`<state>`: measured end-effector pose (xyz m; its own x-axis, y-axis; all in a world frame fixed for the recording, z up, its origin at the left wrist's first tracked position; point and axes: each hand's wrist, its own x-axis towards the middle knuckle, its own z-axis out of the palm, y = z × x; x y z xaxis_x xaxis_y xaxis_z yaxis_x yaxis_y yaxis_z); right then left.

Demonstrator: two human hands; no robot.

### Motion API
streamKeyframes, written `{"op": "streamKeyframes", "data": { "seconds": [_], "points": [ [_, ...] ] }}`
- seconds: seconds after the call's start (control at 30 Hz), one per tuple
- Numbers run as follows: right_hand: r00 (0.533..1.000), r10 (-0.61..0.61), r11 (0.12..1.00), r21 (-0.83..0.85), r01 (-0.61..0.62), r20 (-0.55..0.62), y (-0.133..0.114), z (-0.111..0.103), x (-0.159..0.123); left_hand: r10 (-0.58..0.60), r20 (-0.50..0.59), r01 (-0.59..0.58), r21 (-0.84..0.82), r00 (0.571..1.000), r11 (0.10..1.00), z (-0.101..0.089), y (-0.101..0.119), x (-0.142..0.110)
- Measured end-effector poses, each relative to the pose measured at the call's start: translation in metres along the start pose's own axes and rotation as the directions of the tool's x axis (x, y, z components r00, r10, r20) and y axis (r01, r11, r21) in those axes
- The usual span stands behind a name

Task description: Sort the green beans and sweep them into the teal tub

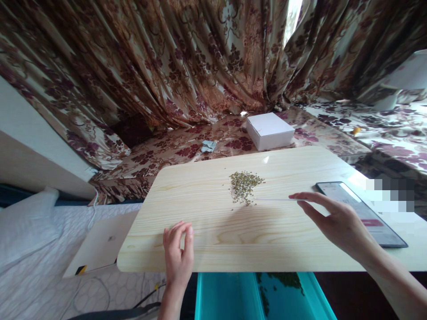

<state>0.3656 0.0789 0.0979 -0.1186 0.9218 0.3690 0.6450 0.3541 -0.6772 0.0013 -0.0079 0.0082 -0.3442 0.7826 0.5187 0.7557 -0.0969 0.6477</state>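
Observation:
A loose pile of small green mung beans (245,184) lies on the pale wooden tabletop (207,195), with a few strays around its edges. My right hand (328,211) hovers at the right, thumb and forefinger pinched on a thin, pale stick (273,199). The stick's far end points left, reaching the pile's lower right side. My left hand (178,246) rests at the near left of the tabletop, fingers loosely bent, with nothing visible in it. Below the near edge is a teal divided bin (227,293); dark green beans (287,281) lie in its right compartment.
A tablet (360,213) lies under and beside my right forearm. Beyond the table, a white box (270,130) and a light blue cloth (208,146) sit on a flowered cover. A flat white box (103,242) lies on the bed at left. Patterned curtains (187,58) hang behind.

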Motion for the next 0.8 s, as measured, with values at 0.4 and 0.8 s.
{"op": "streamKeyframes", "data": {
  "seconds": [0.4,0.8],
  "points": [
    [1.0,-0.015,1.0,0.003,0.015,0.009,0.0,-0.011,-0.008,0.012,-0.014,-0.012,-0.011,1.0,1.0,0.0,0.001,0.0],
    [0.994,-0.108,0.992,-0.061,0.11,0.031,-0.001,0.003,0.004,0.015,-0.018,-0.015,-0.016,1.0,1.0,0.0,-0.001,0.0]
  ]
}}
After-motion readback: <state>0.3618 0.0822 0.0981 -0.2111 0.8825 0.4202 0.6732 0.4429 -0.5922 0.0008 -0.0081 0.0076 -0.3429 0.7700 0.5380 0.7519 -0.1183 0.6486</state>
